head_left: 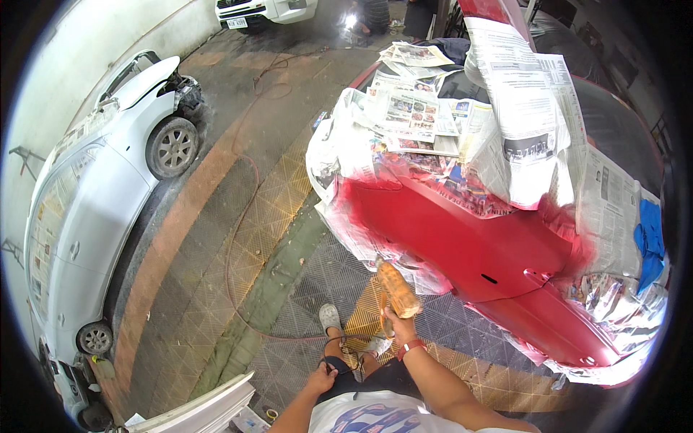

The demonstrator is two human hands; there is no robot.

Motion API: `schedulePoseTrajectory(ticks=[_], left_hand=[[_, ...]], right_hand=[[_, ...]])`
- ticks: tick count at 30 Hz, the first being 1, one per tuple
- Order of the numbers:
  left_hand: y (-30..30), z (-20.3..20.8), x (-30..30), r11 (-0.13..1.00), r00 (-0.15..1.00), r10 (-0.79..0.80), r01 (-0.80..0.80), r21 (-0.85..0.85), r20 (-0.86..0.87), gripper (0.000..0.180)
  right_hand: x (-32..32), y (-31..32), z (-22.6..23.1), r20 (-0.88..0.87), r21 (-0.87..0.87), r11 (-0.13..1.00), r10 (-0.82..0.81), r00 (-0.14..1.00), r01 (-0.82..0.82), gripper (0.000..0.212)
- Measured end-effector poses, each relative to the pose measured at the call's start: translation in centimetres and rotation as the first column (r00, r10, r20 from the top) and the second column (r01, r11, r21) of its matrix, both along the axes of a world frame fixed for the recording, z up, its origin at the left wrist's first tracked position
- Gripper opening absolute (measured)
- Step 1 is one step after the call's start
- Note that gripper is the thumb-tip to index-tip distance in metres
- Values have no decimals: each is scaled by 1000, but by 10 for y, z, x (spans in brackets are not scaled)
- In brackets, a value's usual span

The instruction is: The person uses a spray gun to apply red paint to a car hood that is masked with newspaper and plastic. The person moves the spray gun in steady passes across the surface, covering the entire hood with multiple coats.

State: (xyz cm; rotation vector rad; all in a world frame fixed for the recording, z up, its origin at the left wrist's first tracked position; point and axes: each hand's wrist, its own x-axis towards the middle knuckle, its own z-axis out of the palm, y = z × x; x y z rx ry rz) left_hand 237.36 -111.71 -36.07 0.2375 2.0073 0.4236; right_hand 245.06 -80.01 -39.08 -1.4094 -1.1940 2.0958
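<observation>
My right hand (401,326) is wrapped round the handle of a spray gun (396,289) with a tan, paint-stained cup. The gun is held in front of my body, beside the freshly red car body panel (462,234). Newspaper sheets (411,115) mask the parts around that panel, with red overspray along their edges. Low by my knee, my left hand (322,378) is closed on a thin dark air hose (349,366). The hose loops between my hands and runs off across the floor to the left; its join to the gun is hard to make out.
A silver car (101,209) with its front end stripped stands along the left wall. At the back is a white vehicle (267,11). A pale panel (198,411) lies at lower left. Blue cloth (650,242) hangs at the right; the hose (253,180) crosses the patterned floor.
</observation>
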Motion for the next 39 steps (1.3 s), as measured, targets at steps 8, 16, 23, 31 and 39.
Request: schedulePoseTrajectory(ticks=[8, 16, 23, 31, 39], left_hand=[[35, -9, 38, 975, 972, -219, 215, 63, 84, 41], [33, -25, 72, 935, 936, -345, 337, 107, 65, 42], [47, -19, 80, 877, 891, -438, 453, 160, -121, 30], [62, -51, 97, 832, 864, -488, 503, 235, -124, 32], [42, -90, 104, 762, 799, -570, 602, 238, -191, 30]], right_hand=[[155, -2, -73, 110, 83, 867, -498, 860, 491, 21], [227, -19, -123, 435, 37, 888, -428, 792, 459, 41], [180, 11, -115, 412, 301, 952, -76, 908, -57, 50], [257, 25, -190, 544, 336, 787, -610, 576, 517, 51], [273, 43, -222, 662, 445, 895, -351, 662, 30, 51]])
